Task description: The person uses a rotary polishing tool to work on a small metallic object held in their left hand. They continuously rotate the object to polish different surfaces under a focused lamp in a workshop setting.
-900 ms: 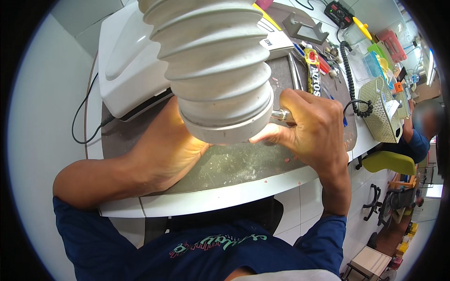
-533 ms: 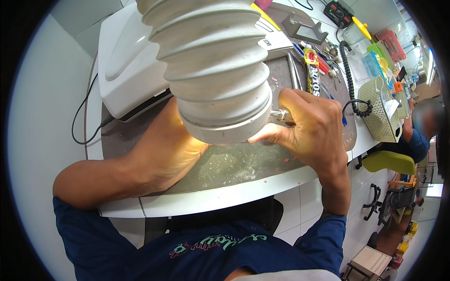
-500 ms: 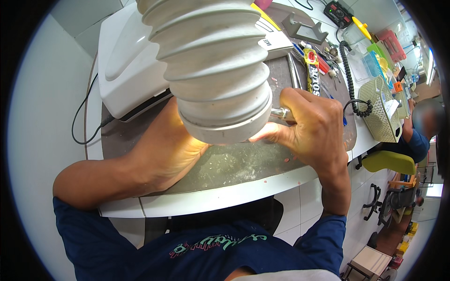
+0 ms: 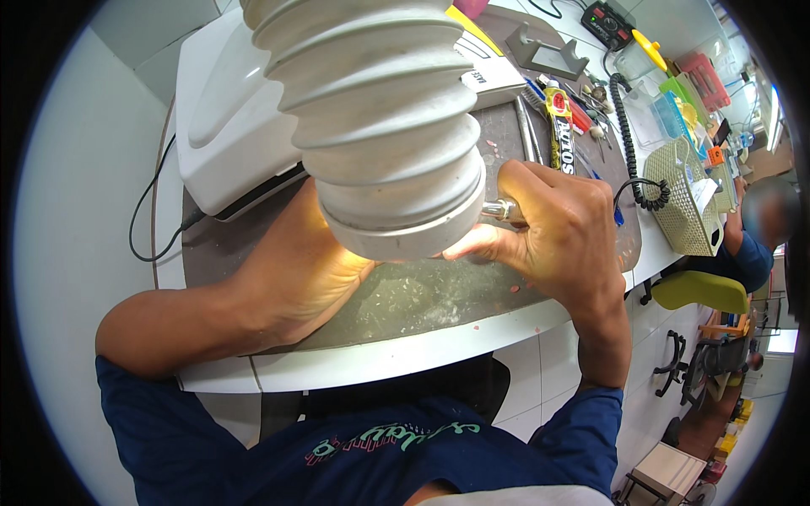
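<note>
A wide white ribbed suction hose (image 4: 380,126) hangs down in front of me and ends in a smooth rim between my hands. My right hand (image 4: 561,232) is closed around a handpiece (image 4: 504,210), whose metal nose points left behind the hose's mouth. The thumb reaches left under the nose, close to the rim. My left hand (image 4: 312,270) comes in from the left, lit yellow along its edge. Its fingers are hidden behind the hose, along with anything they may hold and the handpiece's working tip.
On the worktable (image 4: 422,295) are a white machine (image 4: 232,110), a white and yellow box (image 4: 489,76), a yellow and black tube (image 4: 560,126) and pink scraps. To the right are a coiled black cord (image 4: 629,135), a control box (image 4: 607,25) and a basket (image 4: 682,198). Another person (image 4: 759,236) sits beyond.
My right hand and the handpiece have shifted very slightly left. The hose appears a touch further left. My left forearm stays in place.
</note>
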`<state>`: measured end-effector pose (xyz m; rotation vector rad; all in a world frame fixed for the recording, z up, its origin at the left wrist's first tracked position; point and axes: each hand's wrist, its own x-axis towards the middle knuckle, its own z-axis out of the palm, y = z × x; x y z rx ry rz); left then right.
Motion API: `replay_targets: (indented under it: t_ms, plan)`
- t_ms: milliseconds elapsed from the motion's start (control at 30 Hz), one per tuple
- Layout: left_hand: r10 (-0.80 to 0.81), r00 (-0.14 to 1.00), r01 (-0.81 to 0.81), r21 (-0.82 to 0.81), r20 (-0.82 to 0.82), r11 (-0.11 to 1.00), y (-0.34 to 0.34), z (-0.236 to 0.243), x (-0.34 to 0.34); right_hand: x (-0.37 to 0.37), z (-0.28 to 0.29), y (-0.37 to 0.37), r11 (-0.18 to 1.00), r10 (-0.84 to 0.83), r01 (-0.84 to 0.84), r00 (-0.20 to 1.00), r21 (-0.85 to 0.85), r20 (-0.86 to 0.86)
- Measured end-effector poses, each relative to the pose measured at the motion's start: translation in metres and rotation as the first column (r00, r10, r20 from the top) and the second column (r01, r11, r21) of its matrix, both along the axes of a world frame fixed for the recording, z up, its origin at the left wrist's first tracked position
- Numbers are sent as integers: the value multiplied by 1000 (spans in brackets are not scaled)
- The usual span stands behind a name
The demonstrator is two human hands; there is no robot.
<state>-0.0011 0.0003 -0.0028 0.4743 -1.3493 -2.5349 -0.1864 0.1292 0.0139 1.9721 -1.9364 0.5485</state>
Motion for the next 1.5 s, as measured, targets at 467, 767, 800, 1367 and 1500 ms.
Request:
replay_targets:
  t_ms: [467, 767, 800, 1367, 1500]
  plan:
    - [-7, 1000, 7, 7, -14, 1000, 0, 1, 0, 0, -1, 0, 1000, -1, 1, 1000, -16, 17]
    - [-3, 1000, 2, -19, -6, 1000, 0, -1, 0, 0, -2, -1, 1000, -2, 3, 1000, -18, 14]
    - [2, 1000, -3, -19, -15, 1000, 0, -1, 1, -1, -2, 0, 1000, -8, 9, 1000, -12, 14]
    - [-6, 997, 8, 24, -75, 1000, -3, -6, 3, -3, 0, 3, 999, -40, 40, 999, 1, 16]
    - [-31, 996, 35, 56, -83, 998, -4, -4, 3, -3, -1, 2, 1000, -15, 15, 1000, 13, 20]
